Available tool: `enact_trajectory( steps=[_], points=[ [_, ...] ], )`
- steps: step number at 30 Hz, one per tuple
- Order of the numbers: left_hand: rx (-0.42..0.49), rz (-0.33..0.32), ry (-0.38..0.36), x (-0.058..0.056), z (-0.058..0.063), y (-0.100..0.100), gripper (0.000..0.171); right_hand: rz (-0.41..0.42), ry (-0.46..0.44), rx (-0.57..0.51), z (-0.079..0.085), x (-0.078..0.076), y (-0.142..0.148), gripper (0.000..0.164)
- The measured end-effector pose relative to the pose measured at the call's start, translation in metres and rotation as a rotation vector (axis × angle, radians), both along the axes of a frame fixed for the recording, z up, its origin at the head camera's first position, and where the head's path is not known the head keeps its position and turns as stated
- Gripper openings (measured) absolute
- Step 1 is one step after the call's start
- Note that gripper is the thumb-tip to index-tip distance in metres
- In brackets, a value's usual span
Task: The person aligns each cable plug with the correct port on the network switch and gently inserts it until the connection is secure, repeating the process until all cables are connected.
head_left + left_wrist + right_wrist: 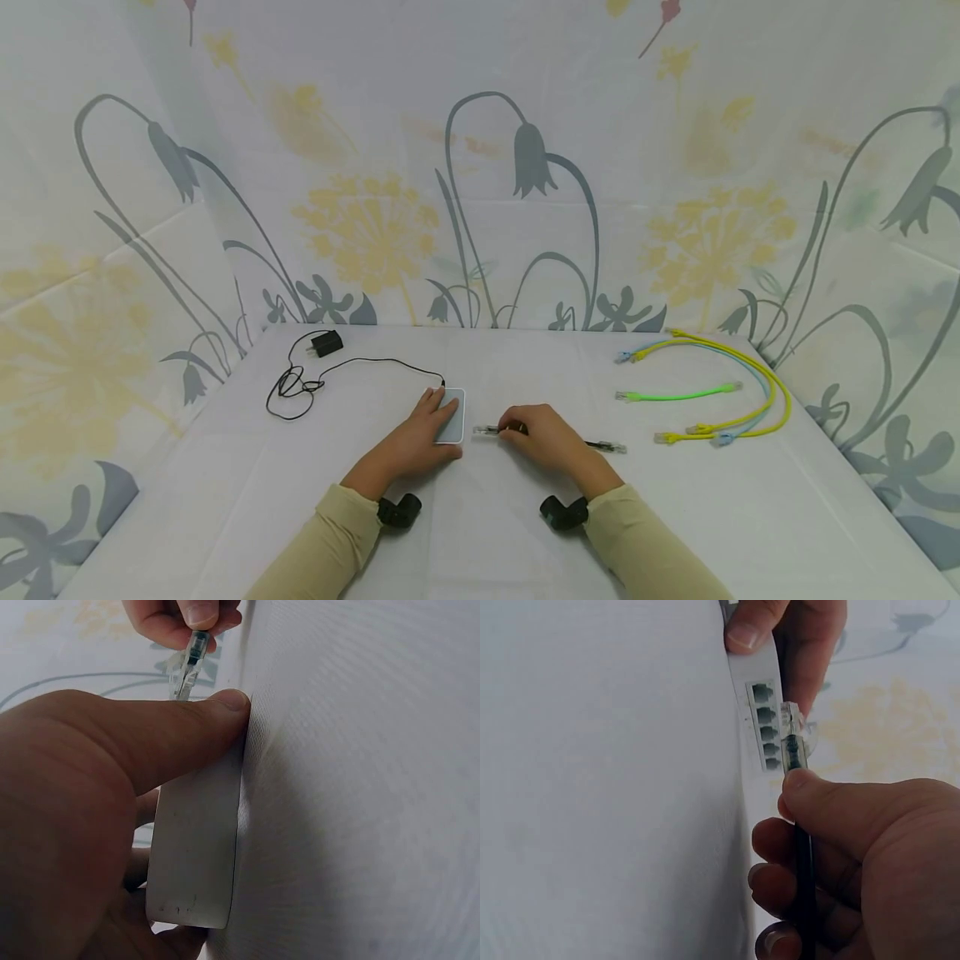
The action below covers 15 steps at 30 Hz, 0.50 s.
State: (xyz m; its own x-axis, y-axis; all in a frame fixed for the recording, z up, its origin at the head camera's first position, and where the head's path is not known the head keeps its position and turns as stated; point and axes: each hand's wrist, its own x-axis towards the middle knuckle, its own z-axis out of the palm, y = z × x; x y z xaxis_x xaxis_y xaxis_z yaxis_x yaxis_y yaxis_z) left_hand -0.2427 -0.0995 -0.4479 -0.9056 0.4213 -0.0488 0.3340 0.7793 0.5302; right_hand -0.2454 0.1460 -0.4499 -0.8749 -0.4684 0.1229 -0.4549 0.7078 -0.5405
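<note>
A small white network switch (453, 423) lies on the table, with a thin black cord plugged in at its far edge. My left hand (414, 442) grips it, thumb at the near end and fingers over the far part. My right hand (549, 437) pinches a short black ethernet cable (802, 862) just behind its clear plug (486, 431). That plug points at the switch and is apart from it in the head view. A row of several ports (766, 731) faces the plug in the right wrist view. The cable's other plug (615, 448) sticks out beyond my right hand.
A black power adapter (327, 342) with its looped cord (300, 387) lies at the back left. On the right are a short green cable (678, 397), yellow cables (786, 400) and a light blue cable (767, 387). A patterned cloth wall stands behind the table.
</note>
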Motion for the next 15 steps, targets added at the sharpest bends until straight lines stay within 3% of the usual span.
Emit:
enact_trajectory(
  steps=[15],
  points=[
    [0.012, -0.008, 0.007, 0.001, 0.0002, -0.0006, 0.076, 0.026, 0.01, 0.008, -0.0003, 0.0037, -0.0082, 0.014]
  ],
)
